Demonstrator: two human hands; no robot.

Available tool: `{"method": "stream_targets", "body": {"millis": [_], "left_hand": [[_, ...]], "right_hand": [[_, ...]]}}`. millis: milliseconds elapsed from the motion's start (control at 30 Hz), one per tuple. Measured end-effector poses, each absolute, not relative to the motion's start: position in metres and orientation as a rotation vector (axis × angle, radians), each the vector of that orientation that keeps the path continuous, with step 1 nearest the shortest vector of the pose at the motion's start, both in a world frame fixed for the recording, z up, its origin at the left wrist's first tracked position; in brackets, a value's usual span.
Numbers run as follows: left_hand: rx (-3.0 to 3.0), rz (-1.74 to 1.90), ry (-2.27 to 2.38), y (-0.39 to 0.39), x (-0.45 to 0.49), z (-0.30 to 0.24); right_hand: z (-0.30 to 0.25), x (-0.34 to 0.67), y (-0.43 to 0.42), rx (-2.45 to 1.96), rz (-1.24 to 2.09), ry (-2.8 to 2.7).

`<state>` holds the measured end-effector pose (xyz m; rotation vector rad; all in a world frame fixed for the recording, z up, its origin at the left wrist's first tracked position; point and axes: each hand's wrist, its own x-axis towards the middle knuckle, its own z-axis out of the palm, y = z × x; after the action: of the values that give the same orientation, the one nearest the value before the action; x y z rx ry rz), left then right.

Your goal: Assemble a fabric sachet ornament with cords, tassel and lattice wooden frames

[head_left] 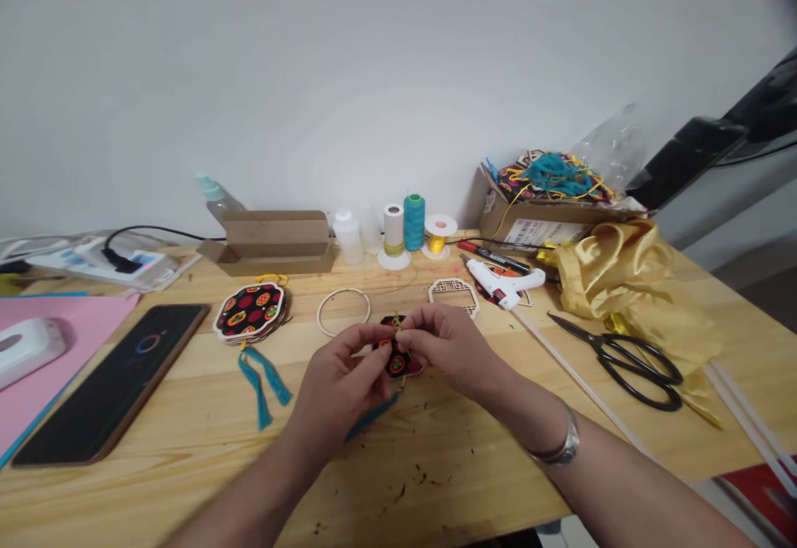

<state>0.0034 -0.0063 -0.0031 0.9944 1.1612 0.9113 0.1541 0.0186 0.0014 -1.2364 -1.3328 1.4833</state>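
My left hand [339, 382] and my right hand [448, 344] meet over the middle of the wooden table [187, 448]. Both pinch a small black ornament with red and green patterned fabric [397, 363], gripping the yellow cord at its top. A teal tassel [374, 415] hangs from it under my left hand. A finished ornament of the same fabric [250, 310] lies to the left with its own teal tassel [265, 378].
A white ring [343, 310], a wooden frame cutout [453, 292], a glue gun [504, 282], black scissors [628, 359], gold cloth [628, 282], thread spools [413, 222], cardboard boxes [271, 241] and a dark phone [112, 382] lie around. Glue sticks [579, 378] lie at the right.
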Motion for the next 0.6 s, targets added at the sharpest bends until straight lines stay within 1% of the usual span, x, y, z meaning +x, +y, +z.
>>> {"method": "stream_targets", "body": {"millis": [100,233,600], "left_hand": [[0.864,0.871,1.074,-0.0040,0.0025,-0.0067],[0.911,0.887,1.028,-0.0036,0.0039,-0.0082],[1.069,0.909,1.174,-0.0041,0.0057,-0.0105]], "right_hand": [[-0.0031,0.1543,0.0173,-1.262,1.359,-1.468],[-0.0068,0.1538,0.0148,-1.272,1.258,-1.568],[-0.0002,0.1550,0.0135,-1.321,1.197,-1.641]]}}
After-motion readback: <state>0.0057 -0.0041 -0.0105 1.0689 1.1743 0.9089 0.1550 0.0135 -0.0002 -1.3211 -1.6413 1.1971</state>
